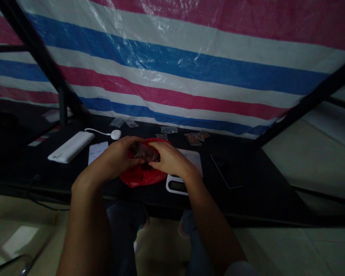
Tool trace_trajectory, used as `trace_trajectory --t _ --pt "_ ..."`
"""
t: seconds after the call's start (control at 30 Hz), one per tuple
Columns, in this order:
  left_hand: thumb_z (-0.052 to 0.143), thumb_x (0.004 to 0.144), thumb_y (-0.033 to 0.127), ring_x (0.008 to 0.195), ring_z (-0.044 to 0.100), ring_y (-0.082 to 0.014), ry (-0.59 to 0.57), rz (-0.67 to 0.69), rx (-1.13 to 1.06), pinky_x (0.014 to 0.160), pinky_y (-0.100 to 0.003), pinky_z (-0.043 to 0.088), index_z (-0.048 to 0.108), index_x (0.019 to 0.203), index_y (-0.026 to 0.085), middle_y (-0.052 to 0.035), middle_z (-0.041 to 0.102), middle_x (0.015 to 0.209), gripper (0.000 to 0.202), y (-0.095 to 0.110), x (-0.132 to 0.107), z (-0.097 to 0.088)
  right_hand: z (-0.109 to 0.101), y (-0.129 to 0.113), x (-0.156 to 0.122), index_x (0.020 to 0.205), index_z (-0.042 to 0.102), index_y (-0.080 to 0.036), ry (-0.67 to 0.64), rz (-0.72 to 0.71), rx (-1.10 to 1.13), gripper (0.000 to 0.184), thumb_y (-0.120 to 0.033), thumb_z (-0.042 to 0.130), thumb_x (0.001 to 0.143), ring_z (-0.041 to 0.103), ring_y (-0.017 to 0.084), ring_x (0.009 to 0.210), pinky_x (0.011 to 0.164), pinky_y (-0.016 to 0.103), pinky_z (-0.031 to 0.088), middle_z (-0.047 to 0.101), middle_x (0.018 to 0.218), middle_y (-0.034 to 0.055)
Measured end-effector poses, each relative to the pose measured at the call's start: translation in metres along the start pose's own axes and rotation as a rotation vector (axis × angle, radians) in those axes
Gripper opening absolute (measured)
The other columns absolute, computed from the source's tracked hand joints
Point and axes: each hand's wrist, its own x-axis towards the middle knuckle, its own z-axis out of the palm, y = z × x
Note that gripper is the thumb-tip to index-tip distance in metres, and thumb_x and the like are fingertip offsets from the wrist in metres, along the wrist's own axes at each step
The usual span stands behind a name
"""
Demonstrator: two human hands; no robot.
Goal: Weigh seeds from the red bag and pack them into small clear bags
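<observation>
Both my hands meet over a red plastic bag (pixel 142 176) lying on the black table (pixel 247 191). My left hand (pixel 119 157) and my right hand (pixel 169 160) are closed together on a small clear packet (pixel 145 152) with dark contents, held just above the red bag. A white digital scale (pixel 186 174) sits under my right wrist, partly hidden by it.
A white power strip (pixel 71 147), a white card (pixel 97 152) and a small white round device (pixel 115 134) lie to the left. Several small clear packets (pixel 169 130) and two filled brown ones (pixel 197 137) lie near the striped tarpaulin. A dark tablet (pixel 227 170) lies to the right.
</observation>
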Motion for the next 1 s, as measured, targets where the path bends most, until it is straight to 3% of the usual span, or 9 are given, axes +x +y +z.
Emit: trace_trajectory --t 0.27,0.43,0.67,0.77,0.9,1.0 --pt "0.079 0.076 0.040 0.111 0.070 -0.0329 0.022 0.029 -0.007 0.101 -0.045 0.056 0.072 0.127 0.022 -0.0111 0.075 0.125 0.054 0.011 0.000 -0.002 0.005 0.000 0.000 0.143 0.057 -0.013 0.028 -0.001 0.071 0.066 -0.022 0.080 0.082 0.063 0.029 0.131 0.111 0.043 0.049 0.064 0.144 0.0181" --pt "0.070 0.083 0.043 0.123 0.065 -0.0336 0.024 0.083 0.044 0.112 -0.046 0.048 0.069 0.133 0.019 -0.0123 0.070 0.136 0.056 0.014 0.001 -0.003 0.007 0.001 0.001 0.148 0.053 -0.012 0.055 0.013 0.079 0.068 -0.021 0.078 0.085 0.059 0.029 0.138 0.116 0.043 0.045 0.060 0.149 0.0193" --pt "0.066 0.084 0.051 0.122 0.065 -0.0351 0.057 0.067 0.052 0.112 -0.049 0.049 0.066 0.138 0.016 -0.0138 0.069 0.137 0.064 0.016 -0.001 -0.004 0.006 0.000 0.001 0.145 0.057 -0.017 0.087 0.009 0.177 0.066 -0.015 0.080 0.082 0.062 0.026 0.133 0.113 0.042 0.048 0.063 0.146 0.0165" --pt "0.070 0.083 0.057 0.119 0.066 -0.0348 0.138 0.066 -0.004 0.104 -0.049 0.055 0.061 0.143 0.018 -0.0135 0.066 0.141 0.072 0.015 -0.004 -0.006 -0.008 0.003 -0.003 0.146 0.057 -0.019 0.145 0.020 0.223 0.070 -0.017 0.083 0.081 0.066 0.025 0.125 0.107 0.041 0.052 0.067 0.140 0.0151" --pt "0.067 0.086 0.063 0.114 0.069 -0.0334 0.230 0.026 -0.049 0.090 -0.044 0.061 0.060 0.144 0.022 -0.0128 0.067 0.138 0.071 0.007 -0.008 -0.010 -0.045 0.028 -0.016 0.145 0.059 -0.021 0.272 0.129 0.145 0.068 -0.021 0.083 0.082 0.070 0.026 0.112 0.102 0.046 0.055 0.073 0.127 0.0136" --pt "0.063 0.088 0.066 0.108 0.071 -0.0332 0.234 -0.029 -0.019 0.088 -0.044 0.061 0.064 0.140 0.020 -0.0134 0.072 0.128 0.069 -0.003 -0.008 -0.013 -0.072 0.059 -0.027 0.134 0.067 -0.020 0.220 0.229 0.031 0.057 -0.018 0.083 0.080 0.073 0.026 0.106 0.095 0.044 0.058 0.076 0.122 0.0122"
